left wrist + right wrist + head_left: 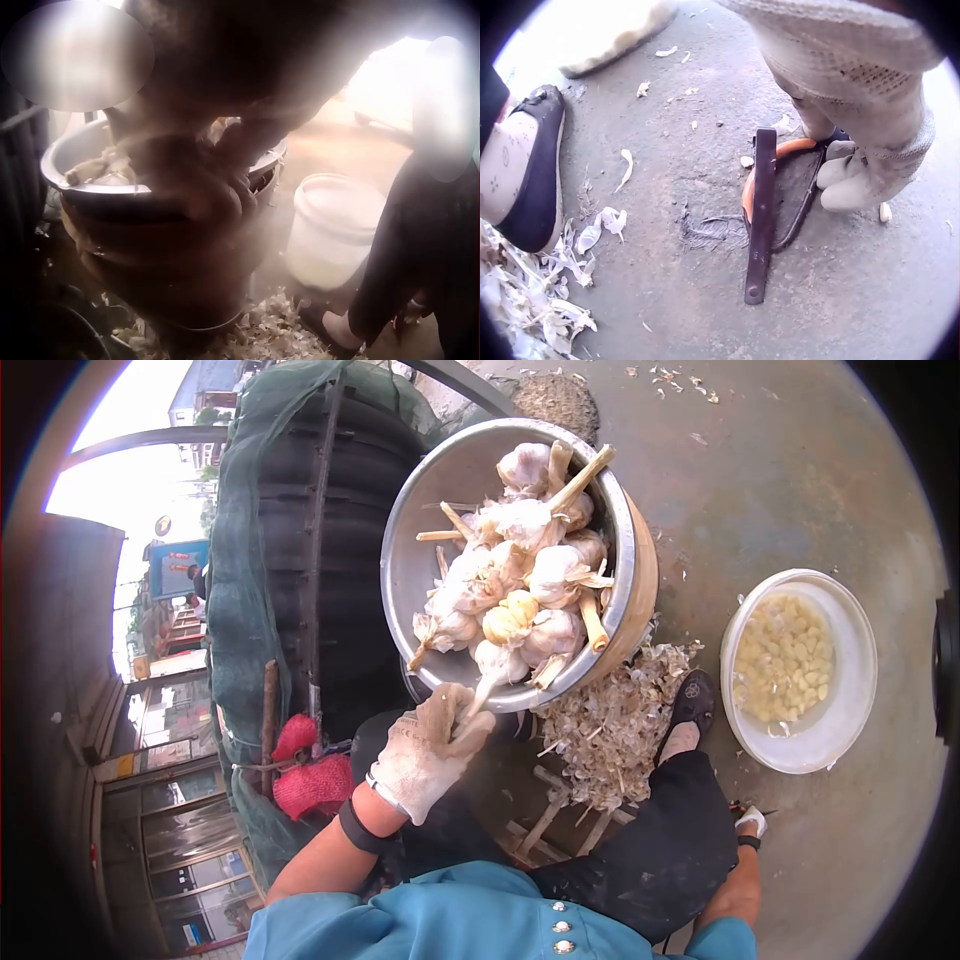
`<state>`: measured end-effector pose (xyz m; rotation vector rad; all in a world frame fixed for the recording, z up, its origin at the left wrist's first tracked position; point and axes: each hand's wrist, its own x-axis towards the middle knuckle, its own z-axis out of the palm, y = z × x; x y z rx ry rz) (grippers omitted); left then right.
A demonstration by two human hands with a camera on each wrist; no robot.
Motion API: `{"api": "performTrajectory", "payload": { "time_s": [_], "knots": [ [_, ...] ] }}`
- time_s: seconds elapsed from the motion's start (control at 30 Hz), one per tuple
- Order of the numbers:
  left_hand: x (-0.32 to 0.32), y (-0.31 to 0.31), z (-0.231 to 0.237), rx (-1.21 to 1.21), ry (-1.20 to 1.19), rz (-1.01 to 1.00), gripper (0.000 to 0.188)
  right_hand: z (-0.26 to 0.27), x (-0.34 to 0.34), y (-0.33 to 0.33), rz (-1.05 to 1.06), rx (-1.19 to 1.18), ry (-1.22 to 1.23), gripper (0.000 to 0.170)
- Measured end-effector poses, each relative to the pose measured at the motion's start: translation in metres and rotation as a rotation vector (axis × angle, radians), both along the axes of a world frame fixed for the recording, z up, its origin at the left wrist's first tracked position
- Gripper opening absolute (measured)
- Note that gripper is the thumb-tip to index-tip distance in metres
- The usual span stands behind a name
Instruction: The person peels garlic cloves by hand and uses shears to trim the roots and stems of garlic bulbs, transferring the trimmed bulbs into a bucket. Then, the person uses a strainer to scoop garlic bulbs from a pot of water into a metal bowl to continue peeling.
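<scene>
My gloved left hand (425,750) pinches the pale stem of a garlic bulb (498,663) at the near rim of a metal basin (400,510). Several more garlic bulbs (470,580), some with long cut stems, are heaped in the basin. One bulb (510,618) among them is yellower. In the left wrist view the left hand (202,180) is dark and blurred. Low at my right side, my gloved right hand (862,165) curls its fingers at one end of hand shears (759,217) with orange and black handles, close over the ground.
A white bucket (860,680) holds peeled cloves (785,660) in liquid. Garlic skins (600,730) are piled below the basin, beside a dark shoe (692,700). Green netting (245,560) and a red mesh bag (315,785) are at left. Bits of skin lie on the concrete floor (800,480).
</scene>
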<state>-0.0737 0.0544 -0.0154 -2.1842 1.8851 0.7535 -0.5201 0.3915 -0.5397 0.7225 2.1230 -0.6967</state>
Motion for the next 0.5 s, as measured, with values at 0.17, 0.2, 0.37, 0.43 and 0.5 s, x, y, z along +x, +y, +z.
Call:
{"api": "performTrajectory", "payload": {
  "time_s": [0.17, 0.2, 0.37, 0.43, 0.5],
  "knots": [
    [0.012, 0.004, -0.005, -0.101, 0.308, 0.276, 0.014, -0.025, -0.006, 0.023, 0.01, 0.121, -0.09, 0.016],
    [0.006, 0.0, 0.003, -0.125, 0.431, 0.486, 0.012, -0.025, -0.007, 0.021, 0.014, 0.119, -0.09, 0.016],
    [0.004, -0.006, 0.025, -0.085, 0.705, 0.798, 0.015, -0.003, 0.049, -0.008, 0.048, 0.073, -0.131, 0.015],
    [0.007, -0.003, 0.028, -0.095, 0.759, 0.834, 0.015, 0.004, 0.069, -0.012, 0.052, 0.055, -0.151, 0.015],
    [0.009, 0.0, 0.029, -0.098, 0.813, 0.873, 0.015, 0.012, 0.076, -0.01, 0.057, 0.043, -0.168, 0.015]
  ]
}}
